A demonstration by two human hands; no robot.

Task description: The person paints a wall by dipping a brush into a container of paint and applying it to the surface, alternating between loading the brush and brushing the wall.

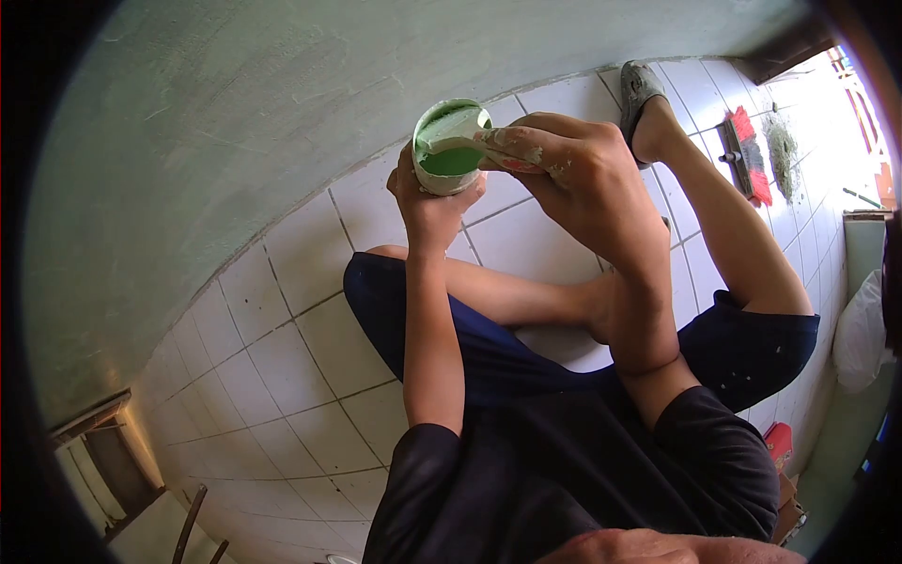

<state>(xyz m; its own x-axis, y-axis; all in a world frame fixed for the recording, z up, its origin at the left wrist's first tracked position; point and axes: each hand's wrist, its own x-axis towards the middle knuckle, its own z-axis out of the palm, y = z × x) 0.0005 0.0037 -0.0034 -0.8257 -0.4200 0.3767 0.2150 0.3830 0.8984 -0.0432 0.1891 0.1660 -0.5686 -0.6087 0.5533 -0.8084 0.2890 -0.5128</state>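
Observation:
A white cup (450, 184) with green paint or paste inside is tilted so that its opening faces the camera. My left hand (432, 202) is wrapped round the cup from behind and below. In my right hand (554, 155) is a putty knife (458, 132), its blade coated with pale green paste and lying across the cup's opening. White smears mark the fingers of my right hand. The far side of the cup and most of my left fingers are hidden.
A green wall (235, 113) curves along the left and top. White floor tiles (310, 348) lie beneath my crossed legs. At the right are a red and black broom head (745, 158), a pile of debris (780, 155) and a white plastic bag (859, 334).

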